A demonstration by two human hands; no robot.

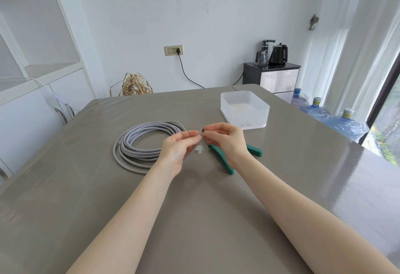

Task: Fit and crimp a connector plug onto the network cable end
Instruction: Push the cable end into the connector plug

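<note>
Both hands [203,141] pinching cable end [201,133], clear plug [199,149] below.

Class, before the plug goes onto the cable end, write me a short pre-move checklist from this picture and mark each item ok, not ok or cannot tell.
1. Cable end held in both grips: left hand and right hand pinch it between them above the table. Ok.
2. Clear plug within reach: it lies on the table just below the fingertips. Ok.
3. Green-handled crimping tool at hand: it lies under the right hand. Ok.
4. Wires stripped, ordered and trimmed flush: too small to see. Cannot tell.
5. Slack available: the grey cable coil lies loose beside the left hand. Ok.
6. A hand free to pick up the plug: both are busy. Not ok.
</note>
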